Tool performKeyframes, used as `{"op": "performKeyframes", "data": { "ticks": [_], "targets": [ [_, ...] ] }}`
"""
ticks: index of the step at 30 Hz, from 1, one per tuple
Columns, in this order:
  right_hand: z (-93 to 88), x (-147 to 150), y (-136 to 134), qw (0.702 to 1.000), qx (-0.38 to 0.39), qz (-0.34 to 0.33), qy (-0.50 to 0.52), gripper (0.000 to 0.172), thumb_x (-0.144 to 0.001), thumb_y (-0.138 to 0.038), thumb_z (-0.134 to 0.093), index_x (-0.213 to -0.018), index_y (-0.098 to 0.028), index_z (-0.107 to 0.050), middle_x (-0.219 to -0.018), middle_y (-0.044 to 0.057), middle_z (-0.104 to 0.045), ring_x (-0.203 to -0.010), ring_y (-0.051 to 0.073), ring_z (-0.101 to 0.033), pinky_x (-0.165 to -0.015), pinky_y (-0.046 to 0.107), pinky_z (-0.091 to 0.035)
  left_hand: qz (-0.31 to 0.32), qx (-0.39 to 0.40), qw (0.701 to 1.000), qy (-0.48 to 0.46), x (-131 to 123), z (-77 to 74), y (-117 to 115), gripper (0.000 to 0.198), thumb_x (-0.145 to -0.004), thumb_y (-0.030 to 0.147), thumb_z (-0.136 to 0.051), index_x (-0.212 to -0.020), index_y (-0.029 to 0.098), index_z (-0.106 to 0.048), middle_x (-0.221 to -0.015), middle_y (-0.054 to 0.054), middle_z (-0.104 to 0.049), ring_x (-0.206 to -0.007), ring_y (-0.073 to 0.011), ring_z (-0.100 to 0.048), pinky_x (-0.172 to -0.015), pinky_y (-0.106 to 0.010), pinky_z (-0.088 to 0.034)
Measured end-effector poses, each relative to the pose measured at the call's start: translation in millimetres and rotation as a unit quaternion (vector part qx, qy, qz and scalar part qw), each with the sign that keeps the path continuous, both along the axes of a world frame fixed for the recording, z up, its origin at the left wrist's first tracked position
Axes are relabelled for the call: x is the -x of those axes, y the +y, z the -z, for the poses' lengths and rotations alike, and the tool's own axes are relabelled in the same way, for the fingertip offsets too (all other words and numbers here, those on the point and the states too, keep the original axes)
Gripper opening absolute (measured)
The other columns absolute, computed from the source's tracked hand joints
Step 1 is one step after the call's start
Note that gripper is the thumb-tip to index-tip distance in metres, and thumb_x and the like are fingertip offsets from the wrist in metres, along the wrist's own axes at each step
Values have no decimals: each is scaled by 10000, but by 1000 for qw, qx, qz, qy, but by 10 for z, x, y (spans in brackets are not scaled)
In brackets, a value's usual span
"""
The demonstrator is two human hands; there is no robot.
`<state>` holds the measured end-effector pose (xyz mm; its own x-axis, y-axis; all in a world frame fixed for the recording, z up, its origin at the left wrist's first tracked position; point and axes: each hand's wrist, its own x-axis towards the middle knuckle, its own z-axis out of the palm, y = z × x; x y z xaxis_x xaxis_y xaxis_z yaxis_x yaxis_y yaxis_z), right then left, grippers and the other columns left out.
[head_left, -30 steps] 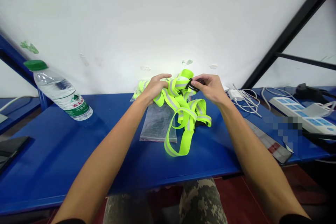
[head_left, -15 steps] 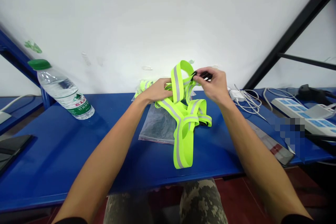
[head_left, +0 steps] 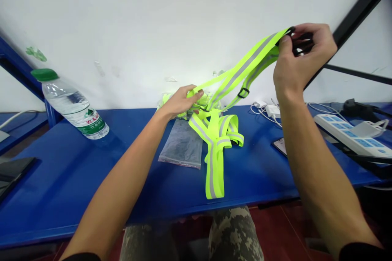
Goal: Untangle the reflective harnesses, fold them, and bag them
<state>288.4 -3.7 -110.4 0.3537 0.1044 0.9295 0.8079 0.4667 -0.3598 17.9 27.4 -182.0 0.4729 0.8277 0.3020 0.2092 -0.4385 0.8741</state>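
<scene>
A neon yellow reflective harness (head_left: 215, 155) with grey stripes lies partly on the blue table. My right hand (head_left: 303, 55) grips black buckle pieces at one end of it, raised high at the right. Two straps stretch down from there, and a black slider (head_left: 243, 93) sits on one of them. My left hand (head_left: 184, 101) is closed on the straps above the table. Beneath the harness lies a clear plastic bag (head_left: 181, 144). Behind my left hand, more neon yellow material in clear plastic (head_left: 167, 98) rests near the wall.
A water bottle (head_left: 75, 106) with a green cap stands at the left, near a dark flat object (head_left: 15, 173). At the right are a white power strip (head_left: 352, 134), a white charger with cables (head_left: 272, 111) and a phone (head_left: 280, 146) half hidden by my forearm.
My right hand has moved up and to the right with the buckle end, drawing the looped straps out long. My left hand stays near the same place on the harness.
</scene>
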Motion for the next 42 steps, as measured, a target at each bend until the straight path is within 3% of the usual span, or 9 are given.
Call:
{"op": "performKeyframes", "data": {
  "ticks": [7,11,16,20,24,30,34,38,42],
  "targets": [
    [417,-176,3,995,88,19,48,115,-780,-112,-625,-883,-129,-673,-794,27,-661,-689,116,-611,-669,260,-477,-136,30,964,-227,131,-159,102,460,-723,172,-739,-1141,247,-561,-958,-41,-623,-793,-166,-635,-706,-332,-579],
    [343,-293,11,997,30,55,51,93,-787,-96,-619,-868,-117,-659,-825,37,-656,-706,116,-618,-694,274,-489,-147,40,952,-266,132,-241,48,419,-792,260,-658,-1189,262,-525,-1057,-72,-639,-894,-203,-661,-770,-356,-569],
    [30,-203,-59,993,-55,97,-32,104,-842,-74,-544,-918,-140,-570,-915,29,-598,-805,115,-597,-725,287,-469,139,215,962,-98,-89,-148,-220,751,-844,732,-405,-1373,201,-452,-1077,-155,-694,-1021,-324,-669,-850,-474,-538],
    [-39,-211,-51,994,-54,84,-39,95,-870,-80,-503,-919,-157,-530,-926,23,-570,-829,122,-586,-737,299,-451,303,149,905,258,-256,2,-369,1098,-642,593,-769,-1544,236,-254,-1270,-136,-661,-1194,-320,-601,-994,-448,-465],
    [44,-360,-45,990,-70,124,21,155,-809,-25,-509,-871,-166,-522,-878,18,-569,-789,130,-581,-730,309,-463,245,39,881,402,-287,19,-386,943,-525,406,-857,-1390,214,-534,-1349,-149,-613,-1175,-363,-595,-910,-442,-500],
    [380,-333,-168,982,188,29,20,118,-726,-85,-623,-828,-132,-657,-748,46,-658,-650,157,-613,-657,323,-500,130,-35,988,75,-153,-247,-302,497,-793,178,-643,-1287,230,-606,-1168,-80,-683,-1063,-237,-647,-901,-385,-522],
    [591,-129,-281,880,455,-85,-107,216,-638,-108,-699,-848,-150,-725,-801,76,-709,-758,230,-665,-742,406,-547,-31,-79,993,-83,-187,-322,-246,467,-857,157,-523,-1318,229,-547,-1178,-70,-649,-1062,-224,-631,-866,-366,-540],
    [603,245,-387,820,445,-299,-202,526,-699,-260,-751,-1219,-247,-670,-1303,85,-637,-1196,275,-585,-967,449,-503,-76,-97,984,-126,-277,-337,-285,468,-891,218,-470,-1355,272,-493,-1178,-57,-640,-1104,-240,-615,-826,-345,-536],
    [507,533,-388,757,489,-382,-207,247,-780,-370,-699,-937,-183,-737,-928,45,-731,-872,231,-667,-758,351,-536,-122,-131,973,-148,-225,-391,-281,483,-920,330,-492,-1398,290,-438,-1106,-51,-653,-1173,-260,-577,-847,-361,-505]
  ]
}}
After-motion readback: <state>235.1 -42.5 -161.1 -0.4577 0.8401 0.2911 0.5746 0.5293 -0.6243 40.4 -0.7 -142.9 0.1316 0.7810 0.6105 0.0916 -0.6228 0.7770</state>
